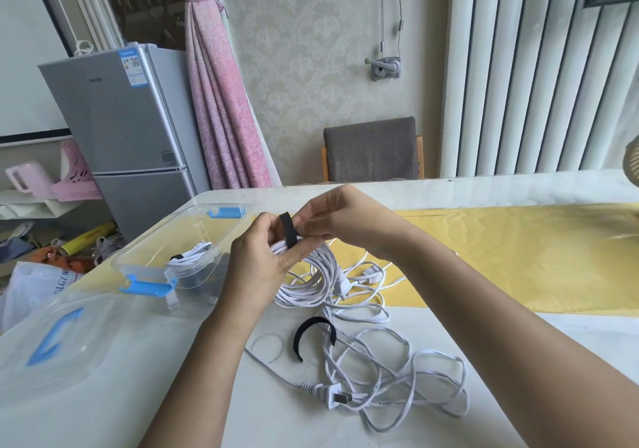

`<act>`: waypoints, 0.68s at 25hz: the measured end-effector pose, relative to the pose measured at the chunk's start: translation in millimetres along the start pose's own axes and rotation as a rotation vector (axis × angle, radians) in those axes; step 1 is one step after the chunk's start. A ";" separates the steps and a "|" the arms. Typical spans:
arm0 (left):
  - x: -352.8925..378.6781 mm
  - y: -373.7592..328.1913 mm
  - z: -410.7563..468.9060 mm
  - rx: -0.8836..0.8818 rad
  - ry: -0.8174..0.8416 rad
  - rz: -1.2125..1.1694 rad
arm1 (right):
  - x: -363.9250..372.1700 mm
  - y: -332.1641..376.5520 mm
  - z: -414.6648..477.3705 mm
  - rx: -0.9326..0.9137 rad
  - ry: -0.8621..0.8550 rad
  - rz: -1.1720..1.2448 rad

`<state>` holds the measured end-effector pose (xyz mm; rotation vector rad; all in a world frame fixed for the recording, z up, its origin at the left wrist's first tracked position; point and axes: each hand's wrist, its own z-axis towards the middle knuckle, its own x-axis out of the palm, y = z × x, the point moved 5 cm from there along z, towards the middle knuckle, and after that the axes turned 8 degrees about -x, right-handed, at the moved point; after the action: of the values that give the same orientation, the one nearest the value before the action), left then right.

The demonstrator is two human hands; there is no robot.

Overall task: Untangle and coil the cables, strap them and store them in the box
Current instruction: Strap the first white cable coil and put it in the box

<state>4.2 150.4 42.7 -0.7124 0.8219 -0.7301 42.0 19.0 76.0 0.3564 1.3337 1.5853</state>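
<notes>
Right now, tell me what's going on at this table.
A person is strapping a coiled white cable: the left hand grips the coil while the right hand pinches the black strap looped round it. One strapped cable already lies in the clear box. A second black strap and a tangled white cable lie on the table, not yet done.

I read this as home, dining corner: small silver fridge [121,112], pink tied curtain [221,109], patterned wallpaper [304,67], white radiator [536,84], padded chair [371,150] at table [501,186] with yellow runner [518,250].
</notes>
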 end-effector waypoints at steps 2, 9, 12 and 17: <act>-1.0 3.0 1.4 -0.019 -0.005 -0.003 | 1.3 -0.1 -1.1 0.021 0.045 0.015; 2.2 6.0 0.5 -0.126 0.033 -0.036 | 1.6 1.9 1.1 -0.038 -0.116 -0.118; 7.7 8.9 2.4 -0.179 0.166 -0.153 | -0.8 7.8 2.2 -0.063 -0.135 -0.334; 9.8 1.4 2.1 -0.194 0.203 -0.425 | -9.2 19.5 0.7 -0.187 -0.191 -0.441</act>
<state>11.0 143.9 38.9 -1.0162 0.9463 -1.1285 37.3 13.8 96.5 0.0852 1.0227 1.2570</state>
